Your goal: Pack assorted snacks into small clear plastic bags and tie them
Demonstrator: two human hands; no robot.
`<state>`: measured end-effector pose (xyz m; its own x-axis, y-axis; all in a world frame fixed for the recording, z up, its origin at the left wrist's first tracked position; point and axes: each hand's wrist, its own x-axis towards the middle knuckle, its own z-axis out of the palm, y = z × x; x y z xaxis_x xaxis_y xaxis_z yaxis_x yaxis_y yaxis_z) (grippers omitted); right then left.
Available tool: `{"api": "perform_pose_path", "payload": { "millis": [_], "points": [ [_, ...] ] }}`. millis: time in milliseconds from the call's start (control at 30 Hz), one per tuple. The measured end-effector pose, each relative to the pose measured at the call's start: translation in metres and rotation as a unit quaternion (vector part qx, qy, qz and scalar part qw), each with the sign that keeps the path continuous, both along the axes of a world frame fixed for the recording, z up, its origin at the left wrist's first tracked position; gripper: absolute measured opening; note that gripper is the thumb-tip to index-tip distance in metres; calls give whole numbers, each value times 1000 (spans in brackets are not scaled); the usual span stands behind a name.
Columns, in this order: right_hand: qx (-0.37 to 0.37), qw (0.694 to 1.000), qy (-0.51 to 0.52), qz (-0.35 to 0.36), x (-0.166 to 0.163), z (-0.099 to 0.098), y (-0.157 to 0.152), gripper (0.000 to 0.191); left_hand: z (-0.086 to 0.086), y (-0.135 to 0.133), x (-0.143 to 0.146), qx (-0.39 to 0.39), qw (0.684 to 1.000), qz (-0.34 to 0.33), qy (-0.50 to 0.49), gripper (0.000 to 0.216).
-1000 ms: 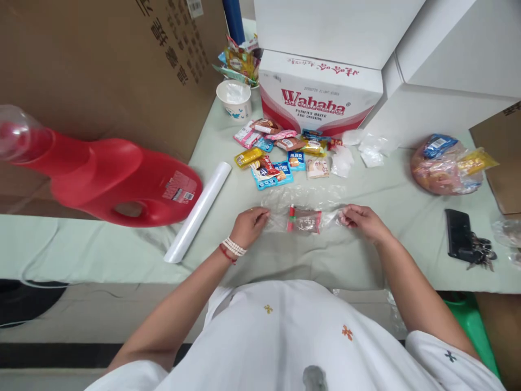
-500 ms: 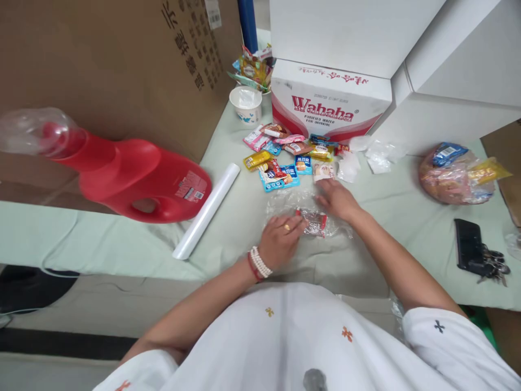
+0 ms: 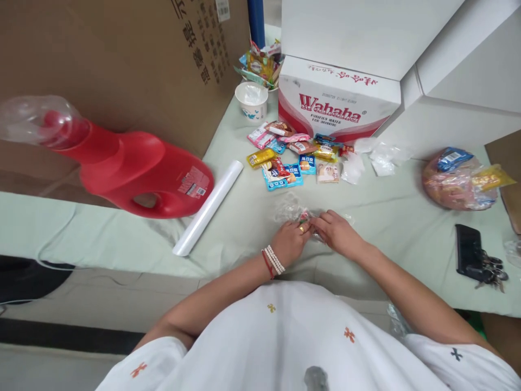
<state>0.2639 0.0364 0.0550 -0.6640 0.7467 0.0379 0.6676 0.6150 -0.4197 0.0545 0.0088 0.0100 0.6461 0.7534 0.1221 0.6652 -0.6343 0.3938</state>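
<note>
My left hand and my right hand meet at the middle of the table, fingers curled on a clear plastic bag with a red snack packet inside it. The bag is bunched up between the two hands. A ring shows on my left hand and bead bracelets circle its wrist. Beyond the hands lies a spread of several small snack packets on the pale green table cover.
A red detergent jug lies on its side at left, beside a white roll. A paper cup and a Wahaha carton stand at the back. A bag of snacks and a phone with keys lie at right.
My hands went from holding the bag stretched out by its ends to coming together over it; the bag is now gathered into a small bunch between them.
</note>
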Motion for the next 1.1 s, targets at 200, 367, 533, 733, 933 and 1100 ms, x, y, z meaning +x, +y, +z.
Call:
{"api": "perform_pose_path", "payload": {
  "millis": [200, 367, 533, 733, 933, 1100],
  "points": [
    [6, 983, 125, -137, -6, -31, -25, 50, -14, 9, -23, -45, 990, 10, -132, 50],
    [6, 984, 124, -125, -10, -33, -27, 36, -1, 4, -21, -11, 996, 68, -62, 38],
    [59, 991, 74, -100, -11, -42, -43, 46, 2, 21, -34, -21, 940, 273, -204, 23],
    [80, 993, 42, -70, -11, -44, -50, 48, 11, 76, -33, -141, 903, 377, -148, 36],
    [54, 996, 16, -67, -9, -41, -49, 48, 38, 55, -32, -215, 951, 220, -11, 10],
    [36, 997, 31, -63, -12, -42, -47, 43, 51, 33, -20, -409, 837, 254, -260, 17]
  ]
}}
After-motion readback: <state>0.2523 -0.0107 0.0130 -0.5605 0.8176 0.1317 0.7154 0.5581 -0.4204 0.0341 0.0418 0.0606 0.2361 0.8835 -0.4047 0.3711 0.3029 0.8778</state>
